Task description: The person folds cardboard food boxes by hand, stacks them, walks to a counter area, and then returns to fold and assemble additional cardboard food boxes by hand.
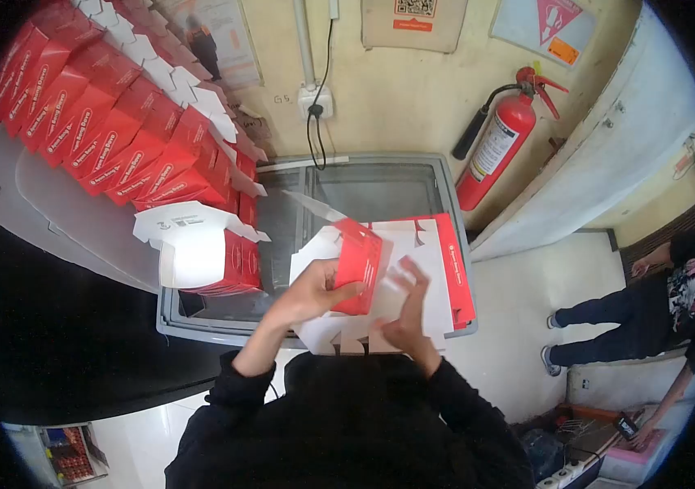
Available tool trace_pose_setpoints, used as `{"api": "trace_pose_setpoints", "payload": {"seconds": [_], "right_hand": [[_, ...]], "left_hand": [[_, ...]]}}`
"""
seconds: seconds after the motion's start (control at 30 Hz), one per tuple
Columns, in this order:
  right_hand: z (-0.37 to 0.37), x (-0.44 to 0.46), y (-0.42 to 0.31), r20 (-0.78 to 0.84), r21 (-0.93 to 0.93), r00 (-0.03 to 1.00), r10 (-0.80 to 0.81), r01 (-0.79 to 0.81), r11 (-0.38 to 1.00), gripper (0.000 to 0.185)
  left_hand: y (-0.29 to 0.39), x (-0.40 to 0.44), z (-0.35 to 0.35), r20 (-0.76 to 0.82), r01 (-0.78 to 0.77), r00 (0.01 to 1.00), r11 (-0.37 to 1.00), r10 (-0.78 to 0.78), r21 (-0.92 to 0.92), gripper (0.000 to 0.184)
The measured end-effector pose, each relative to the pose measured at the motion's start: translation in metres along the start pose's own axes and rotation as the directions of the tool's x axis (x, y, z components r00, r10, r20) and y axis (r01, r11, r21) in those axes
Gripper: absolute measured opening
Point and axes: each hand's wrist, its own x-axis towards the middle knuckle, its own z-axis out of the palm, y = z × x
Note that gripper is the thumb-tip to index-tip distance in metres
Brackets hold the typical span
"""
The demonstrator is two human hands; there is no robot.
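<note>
A red cardboard box, partly folded with its white flap raised, is in my left hand. The left fingers are closed around its side, the thumb across the front. Just to the right of the box is my right hand, its fingers apart and slightly blurred, holding nothing. Beneath both hands lies a stack of flat white and red carton sheets on the glass-topped chest freezer.
Rows of folded red boxes are piled at the left, with an open-topped white-lined box in front. A fire extinguisher hangs on the wall. Another person stands at the right, near a pink container.
</note>
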Motion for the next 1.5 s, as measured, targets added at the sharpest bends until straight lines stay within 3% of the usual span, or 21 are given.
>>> {"api": "trace_pose_setpoints", "payload": {"seconds": [0.03, 0.13, 0.2, 0.3, 0.4, 0.5, 0.6, 0.73, 0.83, 0.9, 0.93, 1.03, 1.1, 1.17, 1.2, 1.3, 1.33, 1.4, 1.5], "right_hand": [[-0.014, 0.01, 0.008, -0.037, -0.049, 0.997, -0.071, 0.069, 0.996, 0.058], [-0.055, 0.066, -0.021, 0.253, -0.019, 0.967, -0.009, 0.014, 1.0, 0.039], [-0.066, 0.085, -0.031, 0.471, 0.026, 0.879, 0.068, -0.091, 0.996, 0.034], [-0.073, 0.096, -0.032, 0.548, -0.139, 0.836, 0.034, 0.051, 0.989, 0.035], [-0.078, 0.098, -0.039, 0.56, -0.195, 0.826, 0.062, 0.059, 0.979, 0.036], [-0.074, 0.094, -0.036, 0.329, -0.313, 0.943, 0.045, 0.064, 0.948, 0.034], [-0.065, 0.084, -0.032, 0.15, -0.324, 0.987, -0.051, 0.098, 0.941, 0.028], [-0.08, 0.074, -0.018, 0.393, -0.258, 0.917, -0.062, 0.174, 0.95, 0.03], [-0.087, 0.078, -0.022, 0.452, -0.327, 0.892, 0.036, 0.128, 0.936, 0.027], [-0.085, 0.085, -0.029, 0.45, -0.359, 0.891, 0.054, 0.125, 0.925, 0.024], [-0.084, 0.083, -0.024, 0.481, -0.392, 0.871, 0.1, 0.112, 0.913, 0.021], [-0.08, 0.081, -0.012, 0.508, -0.433, 0.831, 0.226, 0.02, 0.901, 0.015], [-0.078, 0.083, -0.015, 0.495, -0.368, 0.816, 0.298, -0.114, 0.923, 0.015], [-0.069, 0.082, -0.021, 0.459, -0.302, 0.852, 0.251, -0.116, 0.946, 0.016], [-0.065, 0.082, -0.025, 0.442, -0.266, 0.868, 0.225, -0.113, 0.957, 0.016], [-0.067, 0.089, -0.043, 0.411, -0.334, 0.881, 0.235, -0.095, 0.938, 0.019], [-0.068, 0.091, -0.046, 0.398, -0.306, 0.889, 0.228, -0.105, 0.946, 0.018], [-0.068, 0.094, -0.052, 0.369, -0.251, 0.904, 0.216, -0.127, 0.96, 0.017], [-0.06, 0.09, -0.069, 0.397, -0.26, 0.915, 0.07, 0.039, 0.965, 0.013]], "left_hand": [[-0.002, 0.002, -0.004, 0.077, 0.1, 0.993, 0.993, -0.095, -0.066, 0.028], [-0.022, 0.015, -0.004, 0.185, 0.179, 0.969, 0.981, -0.163, -0.073, 0.028], [-0.032, 0.023, -0.006, 0.225, 0.204, 0.957, 0.975, -0.182, -0.083, 0.026], [-0.038, 0.024, -0.003, 0.23, 0.333, 0.936, 0.886, -0.268, -0.323, 0.025], [-0.054, 0.029, 0.004, 0.227, 0.274, 0.95, 0.924, -0.216, -0.267, 0.028], [-0.051, 0.033, 0.014, 0.201, 0.063, 0.978, 0.995, -0.048, -0.072, 0.029], [-0.028, 0.037, 0.01, 0.134, -0.036, 0.991, 0.931, -0.014, 0.364, 0.025], [-0.008, 0.038, 0.0, 0.23, -0.207, 0.966, 0.887, 0.118, 0.414, 0.022], [-0.001, 0.045, -0.002, 0.347, -0.18, 0.938, 0.854, -0.002, 0.489, 0.029], [-0.005, 0.046, -0.008, 0.313, 0.045, 0.946, 0.988, -0.089, 0.145, 0.042], [-0.007, 0.043, -0.012, 0.308, 0.159, 0.941, 0.987, -0.139, -0.041, 0.049], [-0.012, 0.023, -0.02, 0.127, -0.021, 0.991, 0.974, 0.051, -0.227, 0.067], [-0.017, 0.015, -0.015, 0.036, -0.239, 0.971, 0.97, 0.237, 0.042, 0.045], [-0.02, 0.009, -0.003, 0.014, -0.29, 0.951, 0.871, 0.31, 0.397, 0.034], [-0.025, 0.012, 0.0, 0.022, -0.242, 0.968, 0.918, 0.248, 0.314, 0.034], [-0.023, 0.011, 0.007, -0.11, -0.368, 0.888, 0.833, 0.447, 0.414, 0.029], [-0.017, 0.007, 0.008, -0.225, -0.37, 0.854, 0.852, 0.469, 0.371, 0.029], [0.003, 0.0, 0.009, -0.184, -0.37, 0.829, 0.764, 0.529, 0.528, 0.03], [0.017, -0.01, 0.013, -0.045, -0.379, 0.83, 0.621, 0.556, 0.686, 0.041]]}}
